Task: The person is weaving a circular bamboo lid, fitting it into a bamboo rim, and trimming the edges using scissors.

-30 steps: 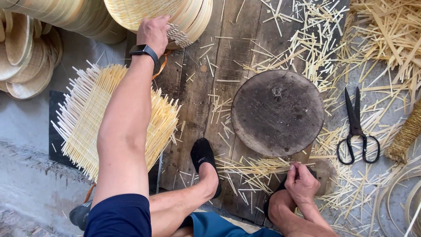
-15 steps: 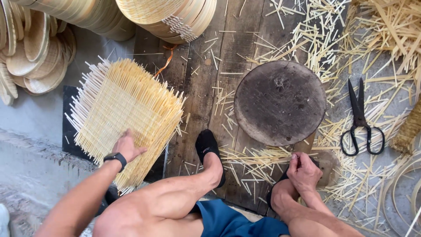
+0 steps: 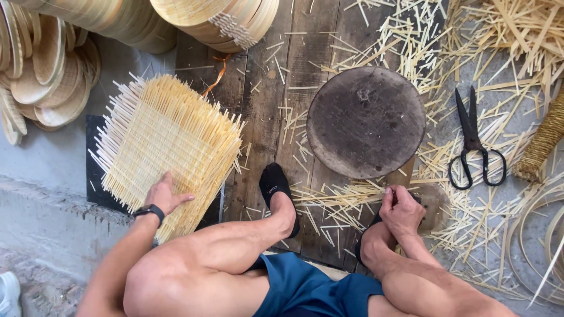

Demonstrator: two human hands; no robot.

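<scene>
I see my left hand lying flat with its grip open on the woven mat — it rests on the mat's near edge. The mat lies on the floor, well to the left of the round board. My right hand sits just below the round board, its grip closed on some thin sticks that fan out to the left. The scissors lie just right of the board — nobody touches them. Stacked baskets sit above the board, to its left.
</scene>
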